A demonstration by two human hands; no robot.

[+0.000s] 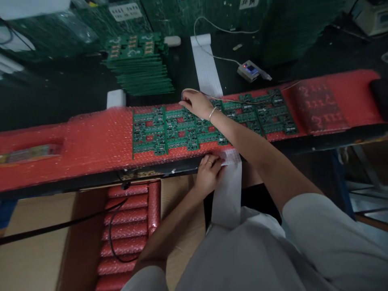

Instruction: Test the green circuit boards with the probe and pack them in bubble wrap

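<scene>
Green circuit board panels (165, 129) lie in a row on a strip of red bubble wrap (91, 139) along the bench's front edge. My right hand (195, 103) reaches across them, fingers curled round a small dark object at the panels' far edge, with a thin wire running off to the right. My left hand (209, 171) rests at the bench's front edge, fingers pinched on the white label strip (227, 190) that hangs down towards my lap.
A stack of green boards (142, 66) stands behind the wrap. The white strip (206, 66) runs on up the dark bench, beside a small grey device (250, 70) with a lit display. Below the bench, a cardboard box (39, 242) holds red-wrapped rolls (127, 234).
</scene>
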